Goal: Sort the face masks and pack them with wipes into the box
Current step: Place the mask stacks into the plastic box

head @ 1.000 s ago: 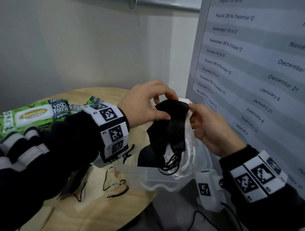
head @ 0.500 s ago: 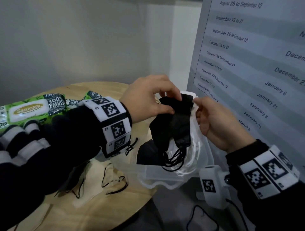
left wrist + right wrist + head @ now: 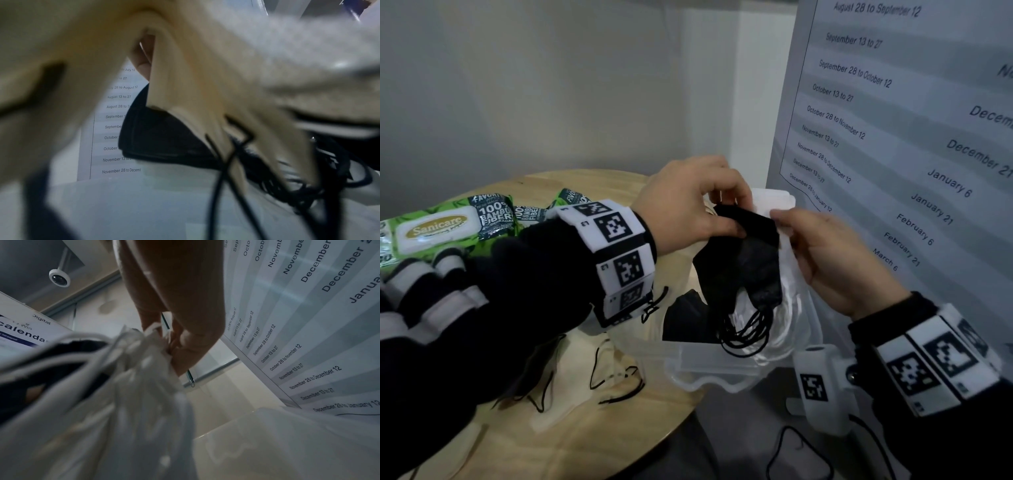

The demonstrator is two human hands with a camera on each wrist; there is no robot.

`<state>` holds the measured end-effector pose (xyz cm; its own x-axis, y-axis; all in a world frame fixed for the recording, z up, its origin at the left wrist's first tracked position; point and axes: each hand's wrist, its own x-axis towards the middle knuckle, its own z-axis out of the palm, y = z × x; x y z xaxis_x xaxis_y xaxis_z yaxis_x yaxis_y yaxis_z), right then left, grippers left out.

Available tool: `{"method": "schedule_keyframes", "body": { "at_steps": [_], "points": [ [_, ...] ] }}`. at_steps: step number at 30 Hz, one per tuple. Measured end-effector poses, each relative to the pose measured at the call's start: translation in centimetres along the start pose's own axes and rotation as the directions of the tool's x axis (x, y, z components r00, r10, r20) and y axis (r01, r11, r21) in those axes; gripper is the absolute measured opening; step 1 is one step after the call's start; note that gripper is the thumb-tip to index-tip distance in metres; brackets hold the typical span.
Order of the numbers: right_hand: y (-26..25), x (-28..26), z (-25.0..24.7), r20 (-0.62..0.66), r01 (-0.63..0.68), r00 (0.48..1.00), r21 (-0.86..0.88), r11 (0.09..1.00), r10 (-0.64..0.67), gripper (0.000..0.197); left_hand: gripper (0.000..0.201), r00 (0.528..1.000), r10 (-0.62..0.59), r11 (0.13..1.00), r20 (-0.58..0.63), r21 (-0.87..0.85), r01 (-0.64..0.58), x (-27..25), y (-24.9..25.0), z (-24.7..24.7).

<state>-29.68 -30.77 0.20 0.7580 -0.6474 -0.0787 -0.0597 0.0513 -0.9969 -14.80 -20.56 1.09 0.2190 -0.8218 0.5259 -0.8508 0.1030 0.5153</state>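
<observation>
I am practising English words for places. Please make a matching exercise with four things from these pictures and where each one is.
Things:
1. black masks
2. wipes pack
3. clear box
4. beige masks

Places:
A. lying flat on the table, near edge
B. at the table's right edge, under the hands
C. held up by both hands
D. far left of the table

Pairs: 1-C, 2-D, 3-B, 4-A

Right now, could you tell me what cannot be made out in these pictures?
- Head view: the box floor, hidden by the black masks and white masks.
- Head view: the mask count; layers overlap.
- Left wrist view: the left hand grip, blocked by blurred beige masks.
- Head view: wipes packs, cut off at the left edge.
</observation>
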Motion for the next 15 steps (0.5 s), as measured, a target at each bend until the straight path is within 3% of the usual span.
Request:
{"method": "schedule_keyframes", "body": {
  "at_steps": [4,6,9,12,15],
  "points": [
    [0.1,0.3,-0.4,-0.056,0.019,0.998,-0.015,1.000,-0.020,0.024,0.029,1.000,0.003,0.999,-0.005,0.041,-0.003,0.0,0.2,-0.1],
    [0.2,0.5,-1.2,-0.196,0.036,0.980,-0.014,0.999,-0.038,0.030,0.022,0.998,-0.037,0.999,0.045,0.026,0.036,0.1,0.4,-0.3],
    [0.2,0.6,-3.4,-0.431,0.098,0.898,0.015,0.995,-0.082,0.030,0.020,0.985,-0.141,0.989,0.104,-0.022,0.144,0.4,0.3,-0.2],
    [0.4,0.3,-5.5,-0.533,0.144,0.843,0.095,0.985,-0.072,0.027,0.023,0.918,-0.352,0.936,0.182,0.086,0.342,1.0,-0.4,0.0],
    [1.2,0.4,-6.7,-0.545,0.129,0.838,0.152,0.980,-0.026,0.024,0.015,0.826,-0.479,0.876,0.296,0.219,0.429,1.8,-1.2,0.4]
  ]
}}
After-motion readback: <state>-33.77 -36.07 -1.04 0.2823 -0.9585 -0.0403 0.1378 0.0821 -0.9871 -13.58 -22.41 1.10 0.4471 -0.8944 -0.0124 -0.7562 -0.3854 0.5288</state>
